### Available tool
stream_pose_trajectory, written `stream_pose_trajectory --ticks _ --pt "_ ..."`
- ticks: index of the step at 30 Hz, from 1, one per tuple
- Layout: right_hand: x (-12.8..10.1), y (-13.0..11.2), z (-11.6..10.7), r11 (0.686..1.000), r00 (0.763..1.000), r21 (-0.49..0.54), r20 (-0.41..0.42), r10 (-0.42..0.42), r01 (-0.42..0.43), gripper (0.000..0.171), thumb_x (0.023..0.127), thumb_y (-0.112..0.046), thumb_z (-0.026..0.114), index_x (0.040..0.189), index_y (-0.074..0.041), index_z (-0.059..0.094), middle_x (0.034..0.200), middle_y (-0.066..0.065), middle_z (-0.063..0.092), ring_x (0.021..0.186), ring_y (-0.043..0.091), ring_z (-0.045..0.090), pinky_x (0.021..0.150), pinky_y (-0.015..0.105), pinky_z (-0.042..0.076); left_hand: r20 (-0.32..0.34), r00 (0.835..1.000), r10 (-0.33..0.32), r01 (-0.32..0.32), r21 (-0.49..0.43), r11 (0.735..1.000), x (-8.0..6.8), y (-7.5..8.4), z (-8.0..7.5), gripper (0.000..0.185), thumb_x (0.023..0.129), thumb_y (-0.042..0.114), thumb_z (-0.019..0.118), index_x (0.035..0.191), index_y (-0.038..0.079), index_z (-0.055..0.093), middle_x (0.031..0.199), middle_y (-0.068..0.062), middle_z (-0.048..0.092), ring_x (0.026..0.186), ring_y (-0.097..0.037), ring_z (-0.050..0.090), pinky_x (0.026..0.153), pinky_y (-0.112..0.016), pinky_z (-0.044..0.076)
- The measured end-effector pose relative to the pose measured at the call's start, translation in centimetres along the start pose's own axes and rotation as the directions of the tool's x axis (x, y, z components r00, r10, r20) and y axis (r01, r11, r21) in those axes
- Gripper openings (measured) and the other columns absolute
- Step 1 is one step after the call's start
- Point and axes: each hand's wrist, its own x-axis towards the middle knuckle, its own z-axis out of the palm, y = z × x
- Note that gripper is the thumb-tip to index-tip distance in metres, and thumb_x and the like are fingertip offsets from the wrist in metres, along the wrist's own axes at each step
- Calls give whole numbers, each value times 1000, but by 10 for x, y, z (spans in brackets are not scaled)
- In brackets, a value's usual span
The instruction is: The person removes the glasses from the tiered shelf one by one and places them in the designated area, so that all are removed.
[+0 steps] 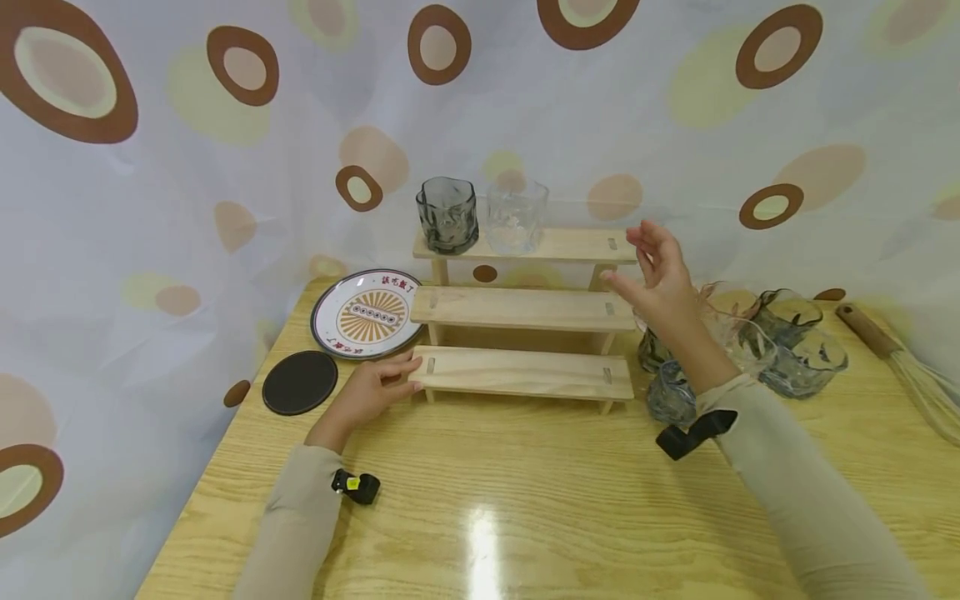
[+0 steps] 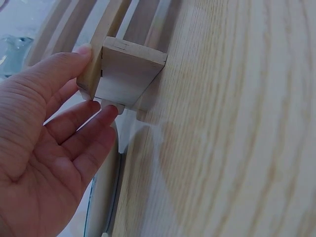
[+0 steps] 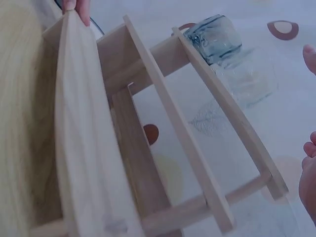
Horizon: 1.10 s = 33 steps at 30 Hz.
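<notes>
Pale wood makes up the bench (image 1: 525,500) and the three-step rack (image 1: 525,308) standing mid-bench, whose lowest step our left hand (image 1: 371,392) touches at its left end with straight fingers (image 2: 79,64), while our right hand (image 1: 660,275) hovers with fingers spread, holding nothing, beside the top step bearing a grey glass (image 1: 447,214) and a clear glass (image 1: 516,217).

wooden table (image 1: 525,500), stepped rack (image 1: 525,333), plate (image 1: 366,313), coaster (image 1: 300,382)

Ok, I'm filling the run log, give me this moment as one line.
left hand: fingertips rest on wooden rack, bottom step end | right hand: open, empty, raised beside top step | top step: grey glass, clear glass
</notes>
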Motion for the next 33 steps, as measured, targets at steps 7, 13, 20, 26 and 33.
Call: stream_pose_trajectory --ticks 7,13,20,26,33 --pt "39 0 31 999 999 -29 1 46 -46 80 85 -6 70 147 0 19 142 18 30 136 23 28 117 25 19 7 1000 -12 12 1 1000 0 -1 0 47 87 18 70 131 7 57 144 -11 41 130 -27 42 103 -36 42" --pt "63 3 51 993 994 -45 5 113 -112 86 83 -14 73 149 -3 19 144 12 30 135 19 29 116 24 19 9 1000 -12 12 16 1000 0 1 -2 49 87 21 70 132 8 56 145 -9 41 131 -27 42 104 -36 42" --pt "84 2 75 979 985 -125 23 168 -164 90 83 -25 74 150 -6 16 145 9 29 135 16 28 116 25 20 4 1000 -25 25 -2 1000 1 1 -1 47 87 18 70 131 8 57 146 -9 39 130 -26 43 103 -34 43" --pt "97 5 94 958 979 -209 17 204 -196 98 82 -35 74 151 -6 11 145 9 29 139 17 23 115 25 22 -7 999 -35 35 8 999 1 0 -1 46 87 17 70 131 9 57 145 -8 40 130 -26 43 103 -34 43" --pt "103 8 105 951 980 -234 -51 194 -200 90 84 -35 72 148 -4 18 137 12 38 119 18 37 102 32 35 -11 1000 -11 11 18 1000 2 -2 -1 47 87 18 70 131 7 57 144 -10 42 129 -26 43 103 -35 42"
